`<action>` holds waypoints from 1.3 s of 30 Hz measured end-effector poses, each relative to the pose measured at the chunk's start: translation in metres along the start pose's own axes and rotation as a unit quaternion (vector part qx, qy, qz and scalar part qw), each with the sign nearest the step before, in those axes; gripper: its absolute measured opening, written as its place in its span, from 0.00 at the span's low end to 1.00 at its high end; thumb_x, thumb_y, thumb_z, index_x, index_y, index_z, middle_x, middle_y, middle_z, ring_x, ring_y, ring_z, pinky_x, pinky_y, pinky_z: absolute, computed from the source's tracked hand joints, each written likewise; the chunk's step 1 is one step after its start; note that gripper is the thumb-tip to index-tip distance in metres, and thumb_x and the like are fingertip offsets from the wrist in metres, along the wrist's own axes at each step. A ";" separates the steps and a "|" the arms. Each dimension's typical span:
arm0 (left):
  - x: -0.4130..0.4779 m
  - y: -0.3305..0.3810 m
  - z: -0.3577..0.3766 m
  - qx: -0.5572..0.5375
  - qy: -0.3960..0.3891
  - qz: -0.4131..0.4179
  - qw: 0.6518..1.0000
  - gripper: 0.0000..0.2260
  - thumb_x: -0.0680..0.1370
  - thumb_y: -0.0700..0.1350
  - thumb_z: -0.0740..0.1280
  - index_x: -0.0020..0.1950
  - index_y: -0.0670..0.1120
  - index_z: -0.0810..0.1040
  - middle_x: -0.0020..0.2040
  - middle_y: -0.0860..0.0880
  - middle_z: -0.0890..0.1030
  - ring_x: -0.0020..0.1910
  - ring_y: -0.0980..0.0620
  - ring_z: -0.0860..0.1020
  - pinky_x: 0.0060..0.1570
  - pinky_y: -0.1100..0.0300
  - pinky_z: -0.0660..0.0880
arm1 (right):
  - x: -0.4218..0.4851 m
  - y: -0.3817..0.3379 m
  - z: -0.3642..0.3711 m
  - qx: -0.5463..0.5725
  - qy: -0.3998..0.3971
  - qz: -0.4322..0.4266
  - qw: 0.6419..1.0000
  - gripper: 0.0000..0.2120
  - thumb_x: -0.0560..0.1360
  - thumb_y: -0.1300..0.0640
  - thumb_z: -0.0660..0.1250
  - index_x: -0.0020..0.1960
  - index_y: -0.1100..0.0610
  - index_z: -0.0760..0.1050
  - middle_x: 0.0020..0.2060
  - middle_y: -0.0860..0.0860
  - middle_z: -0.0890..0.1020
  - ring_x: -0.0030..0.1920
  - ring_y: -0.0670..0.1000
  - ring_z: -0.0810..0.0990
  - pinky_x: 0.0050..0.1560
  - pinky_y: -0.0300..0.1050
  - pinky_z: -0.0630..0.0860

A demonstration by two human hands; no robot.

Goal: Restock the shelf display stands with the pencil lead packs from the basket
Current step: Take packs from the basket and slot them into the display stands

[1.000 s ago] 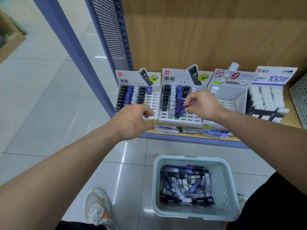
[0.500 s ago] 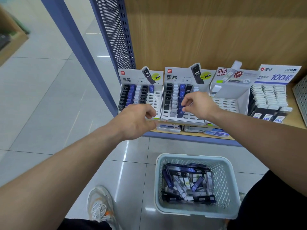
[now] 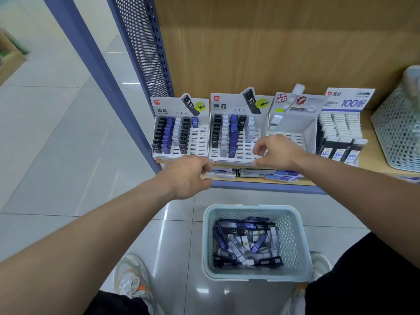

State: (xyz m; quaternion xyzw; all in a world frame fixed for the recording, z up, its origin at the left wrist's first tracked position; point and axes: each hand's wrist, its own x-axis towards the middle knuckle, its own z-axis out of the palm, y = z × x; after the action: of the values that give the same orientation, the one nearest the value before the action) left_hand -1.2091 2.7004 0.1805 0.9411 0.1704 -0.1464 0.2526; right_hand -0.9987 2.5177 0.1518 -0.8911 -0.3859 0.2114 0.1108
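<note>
**Hands.**
- The left hand (image 3: pixel 188 176) is at the front edge of the shelf (image 3: pixel 375 160), below the gap between the left stand (image 3: pixel 200 142) and the middle stand (image 3: pixel 244 153). Its fingers are curled inward. The view does not show whether they pinch anything.
- The right hand (image 3: pixel 278 153) hovers over the front right corner of the middle stand. Its fingers are loosely bent and point down and left, and no pack shows in them.

**Packs.**
- The loose packs (image 3: pixel 245 242) lie jumbled in the basket (image 3: pixel 250 208) on the floor. The basket is below both hands and well apart from them.
- Black, blue and white packs stand upright in the slots of the left and middle stands.
- The blue column (image 3: pixel 233 137) of the middle stand is just left of the right hand's fingertips and does not touch them.
- The slots directly under the right hand are bare.

**Surroundings.**
- A third stand (image 3: pixel 293 123), right of the middle one, holds one white pack at its back left.
- A fourth stand (image 3: pixel 347 98) is filled with white-capped packs.
- A mesh bin (image 3: pixel 397 133) sits at the far right of the shelf.
- Flat boxes (image 3: pixel 256 172) lie under the front of the stands.
- A shoe (image 3: pixel 131 278) is on the floor to the left of the basket.
</note>
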 end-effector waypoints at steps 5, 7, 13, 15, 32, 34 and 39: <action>-0.004 0.015 0.041 0.017 -0.044 0.012 0.999 0.15 0.80 0.52 0.69 0.64 0.48 0.76 0.61 0.50 0.79 0.58 0.49 0.77 0.56 0.58 0.73 | -0.051 0.038 0.011 -0.005 -0.087 0.028 0.996 0.13 0.72 0.48 0.77 0.53 0.50 0.79 0.48 0.48 0.81 0.51 0.50 0.79 0.50 0.42 0.71; -0.007 0.019 0.061 0.017 -0.068 0.009 0.997 0.17 0.80 0.53 0.69 0.67 0.48 0.76 0.64 0.49 0.78 0.59 0.49 0.77 0.55 0.59 0.72 | -0.069 0.053 0.027 0.016 -0.078 0.044 0.996 0.17 0.72 0.48 0.77 0.57 0.52 0.79 0.49 0.47 0.80 0.50 0.48 0.78 0.50 0.40 0.70; -0.014 0.015 0.130 0.044 -0.132 -0.013 0.990 0.20 0.79 0.53 0.70 0.67 0.46 0.74 0.63 0.47 0.79 0.58 0.47 0.77 0.59 0.53 0.75 | -0.120 0.097 0.108 0.171 0.002 0.165 0.971 0.25 0.73 0.51 0.76 0.67 0.55 0.75 0.60 0.53 0.79 0.53 0.51 0.77 0.55 0.45 0.72; -0.013 0.010 0.154 0.026 -0.136 -0.030 0.990 0.20 0.78 0.54 0.71 0.66 0.47 0.74 0.61 0.47 0.80 0.56 0.47 0.78 0.58 0.52 0.76 | -0.135 0.109 0.134 0.203 0.047 0.212 0.955 0.27 0.73 0.52 0.76 0.68 0.56 0.74 0.59 0.54 0.79 0.51 0.51 0.77 0.52 0.43 0.71; 0.056 -0.013 0.298 -0.071 -0.077 -0.082 0.991 0.40 0.73 0.53 0.77 0.80 0.50 0.62 0.79 0.49 0.64 0.77 0.47 0.62 0.78 0.50 0.59 | -0.138 0.126 0.228 0.283 0.122 0.306 0.901 0.11 0.79 0.53 0.66 0.61 0.55 0.75 0.41 0.49 0.79 0.41 0.55 0.78 0.44 0.44 0.70; 0.057 -0.015 0.309 -0.053 -0.067 -0.077 0.993 0.41 0.73 0.53 0.77 0.80 0.49 0.61 0.79 0.49 0.64 0.77 0.47 0.62 0.78 0.51 0.59 | -0.137 0.126 0.228 0.270 0.120 0.310 0.903 0.13 0.79 0.53 0.66 0.62 0.56 0.75 0.42 0.50 0.78 0.40 0.55 0.77 0.43 0.44 0.70; 0.063 -0.017 0.318 -0.020 -0.053 -0.068 0.996 0.39 0.75 0.51 0.75 0.81 0.48 0.60 0.74 0.47 0.65 0.73 0.45 0.65 0.75 0.50 0.63 | -0.136 0.126 0.228 0.264 0.113 0.320 0.903 0.14 0.78 0.54 0.67 0.62 0.58 0.75 0.42 0.53 0.79 0.41 0.57 0.78 0.43 0.45 0.70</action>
State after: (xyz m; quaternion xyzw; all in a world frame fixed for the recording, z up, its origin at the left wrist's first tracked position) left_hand -1.2198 2.5624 -0.1135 0.9128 0.2233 -0.2099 0.2698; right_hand -1.1067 2.3398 -0.0564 -0.9228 0.0053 0.2272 0.3111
